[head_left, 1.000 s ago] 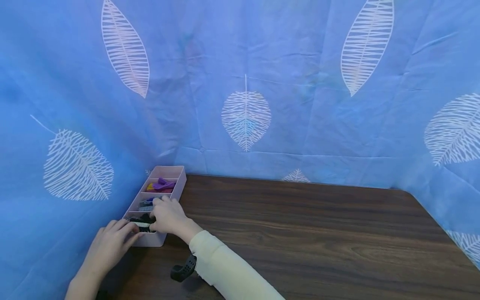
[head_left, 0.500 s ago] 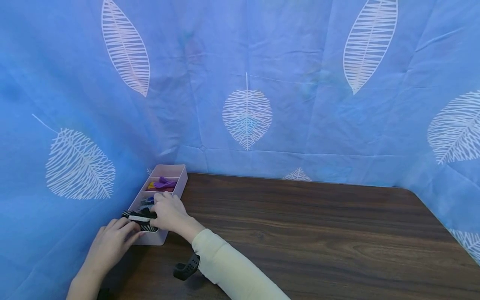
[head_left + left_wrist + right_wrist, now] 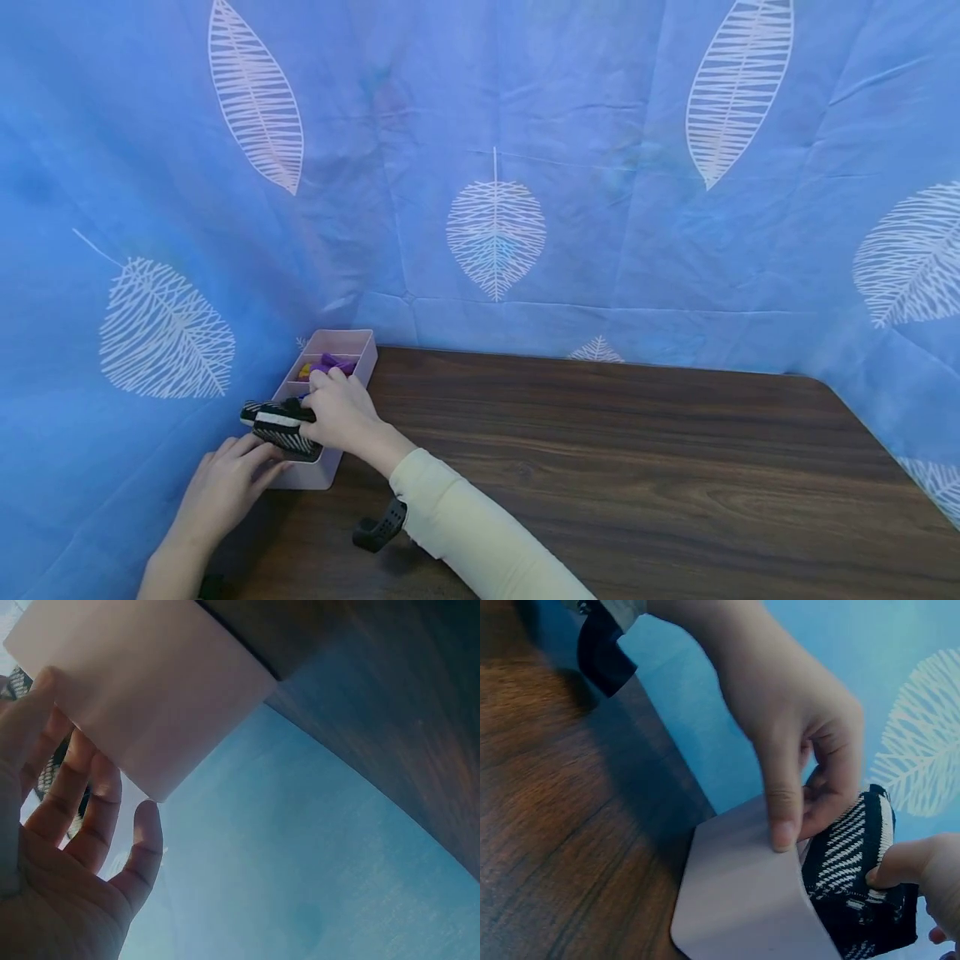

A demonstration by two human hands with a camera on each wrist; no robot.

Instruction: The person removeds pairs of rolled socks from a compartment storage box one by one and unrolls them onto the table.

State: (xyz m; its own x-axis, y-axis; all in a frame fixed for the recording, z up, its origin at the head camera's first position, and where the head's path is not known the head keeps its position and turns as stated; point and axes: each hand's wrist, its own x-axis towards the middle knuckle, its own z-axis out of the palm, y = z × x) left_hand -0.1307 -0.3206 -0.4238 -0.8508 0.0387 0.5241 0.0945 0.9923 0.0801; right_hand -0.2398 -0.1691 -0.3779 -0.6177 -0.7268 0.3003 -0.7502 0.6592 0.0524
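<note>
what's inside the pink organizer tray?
In the pink organizer tray, purple and yellow items fill a far compartment. The right hand lifts a black-and-white striped bundle above the near end; hand and bundle cover the remaining compartments.

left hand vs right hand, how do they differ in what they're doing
The right hand grips a black-and-white striped pouch above the pink organizer box; the left hand holds nothing, its straight fingers touching the box's near end. The right wears a cream sleeve; the left forearm is bare. Both are at the box's near end.

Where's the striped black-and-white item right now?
Head view, far left: the striped item is in the right hand, just above the pink organizer's near end.
</note>
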